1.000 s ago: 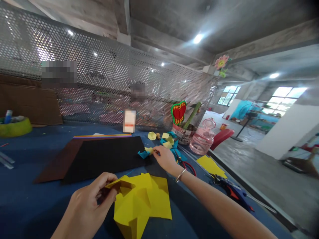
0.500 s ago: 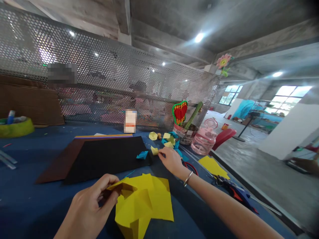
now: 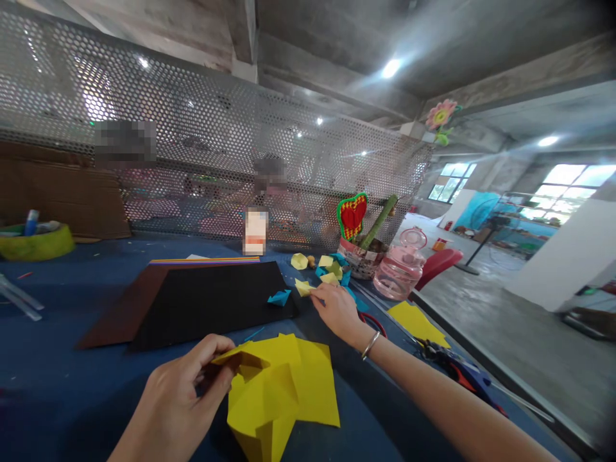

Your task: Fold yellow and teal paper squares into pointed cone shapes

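Note:
Close to me, my left hand (image 3: pixel 185 388) pinches the upper left flap of a bright yellow folded paper (image 3: pixel 283 391) between thumb and fingers. Several creases and points stand up on that paper, and its right part spreads flat. Farther out, my right hand (image 3: pixel 338 312) has its fingertips closed on the edge of a small pale yellow folded paper piece (image 3: pixel 303 287). Left of it, a small blue folded paper piece (image 3: pixel 280 298) lies on the black sheet (image 3: pixel 212 301). Beyond my right hand sits a cluster of blue and pale yellow folded paper pieces (image 3: pixel 335 269).
A pink bottle (image 3: pixel 398 276) and a basket with a heart decoration (image 3: pixel 353 217) stand at the back right. Yellow sheets (image 3: pixel 418 323), pliers (image 3: pixel 457 372) and red-handled scissors (image 3: pixel 374 323) lie on the right. A perforated screen (image 3: pixel 202 160) borders the table; a yellow-green bowl (image 3: pixel 52 244) is left.
The whole view has shifted a little, so things appear slightly farther right. Both hands keep nearly the same hold; the pale yellow piece looks slightly turned at my right fingertips.

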{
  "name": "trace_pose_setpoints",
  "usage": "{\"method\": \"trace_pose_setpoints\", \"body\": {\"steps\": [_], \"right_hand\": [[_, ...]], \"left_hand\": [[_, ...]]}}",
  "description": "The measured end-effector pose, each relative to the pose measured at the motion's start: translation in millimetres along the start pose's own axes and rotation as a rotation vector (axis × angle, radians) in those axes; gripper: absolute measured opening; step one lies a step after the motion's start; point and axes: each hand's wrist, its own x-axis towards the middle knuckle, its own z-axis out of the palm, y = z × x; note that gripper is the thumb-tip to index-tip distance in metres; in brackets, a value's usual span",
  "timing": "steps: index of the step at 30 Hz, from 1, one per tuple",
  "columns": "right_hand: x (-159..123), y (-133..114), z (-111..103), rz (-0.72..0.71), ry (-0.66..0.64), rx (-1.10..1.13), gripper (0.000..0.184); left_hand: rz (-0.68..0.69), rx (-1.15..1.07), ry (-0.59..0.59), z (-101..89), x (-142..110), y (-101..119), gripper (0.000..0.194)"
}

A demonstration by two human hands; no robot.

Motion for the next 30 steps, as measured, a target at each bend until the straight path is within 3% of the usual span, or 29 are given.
{"method": "trace_pose_setpoints", "body": {"steps": [6, 11, 16, 20, 24, 27, 30], "right_hand": [[-2, -2, -1, 0.008, 0.0, 0.022, 0.023], [-5, -2, 0, 0.017, 0.019, 0.088, 0.028], [-13, -17, -14, -0.013, 0.084, 0.203, 0.035], [-29, -46, -35, -0.153, 0.054, 0.386, 0.023], [-49, -75, -52, -0.239, -0.098, 0.86, 0.019], [-58, -84, -58, -0.351, -0.096, 0.895, 0.03], [-62, -86, -57, -0.5, -0.073, 0.834, 0.014]], "left_hand": [[-0.027, -0.082, 0.018, 1.8, 0, 0, 0.02], [-0.111, -0.173, -0.07, 0.2, 0, 6, 0.031], [-0.09, -0.207, -0.094, -1.5, 2, 11, 0.029], [-0.066, -0.209, -0.076, -3.1, 4, 14, 0.026], [-0.042, -0.177, -0.058, -4.6, 3, 19, 0.023], [-0.029, -0.17, -0.081, -3.5, 2, 18, 0.02], [-0.024, -0.21, -0.136, -1.7, 2, 15, 0.02]]}}
